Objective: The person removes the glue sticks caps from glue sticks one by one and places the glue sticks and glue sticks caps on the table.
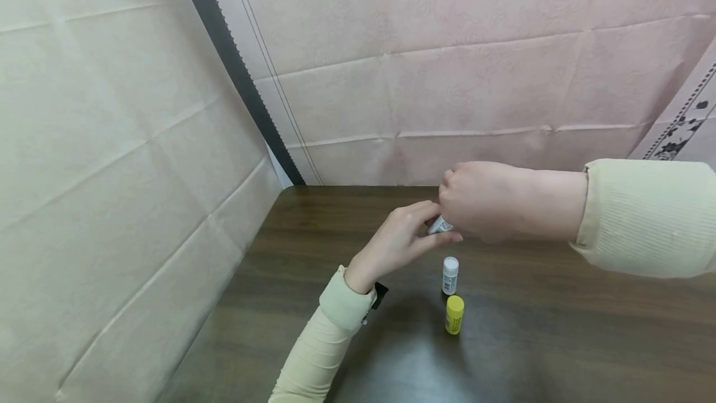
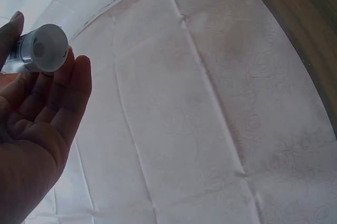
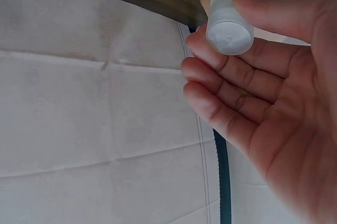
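Note:
In the head view, my left hand holds a small white cylindrical tube with a printed label, its body tilted above the table. My right hand covers the tube's other end. The right wrist view shows the thumb and index finger of this hand pinching the ribbed white cap. In the left wrist view, the tube's round end sticks out between thumb and fingers. Below the hands, a white capped tube stands upright on the table, with a yellow one just in front of it.
The dark brown wooden table ends in a rounded corner at the far left. Pale creased cloth hangs behind it, and another pale sheet lines the left side.

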Available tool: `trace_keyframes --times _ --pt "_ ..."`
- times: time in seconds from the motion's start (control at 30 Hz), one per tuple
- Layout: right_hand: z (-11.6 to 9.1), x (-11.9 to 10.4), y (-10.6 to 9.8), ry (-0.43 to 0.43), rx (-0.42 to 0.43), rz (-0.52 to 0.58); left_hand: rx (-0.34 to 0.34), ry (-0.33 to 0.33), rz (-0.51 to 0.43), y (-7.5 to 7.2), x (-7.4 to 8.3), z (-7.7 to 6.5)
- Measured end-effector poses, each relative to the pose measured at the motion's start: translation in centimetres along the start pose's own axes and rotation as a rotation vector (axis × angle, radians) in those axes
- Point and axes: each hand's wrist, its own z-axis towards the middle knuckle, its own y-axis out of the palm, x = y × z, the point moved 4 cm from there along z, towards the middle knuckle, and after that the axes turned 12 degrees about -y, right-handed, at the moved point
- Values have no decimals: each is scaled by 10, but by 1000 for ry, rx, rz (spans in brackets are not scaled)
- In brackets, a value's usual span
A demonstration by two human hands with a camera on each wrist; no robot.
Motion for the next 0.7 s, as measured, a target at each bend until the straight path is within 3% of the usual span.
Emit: trace_keyframes --times 0.37,0.7 --pt "-1 3 1 6 -39 40 7 3 1 3 0 1" --pt "-7 5 0 20 9 83 16 6 32 7 3 1"
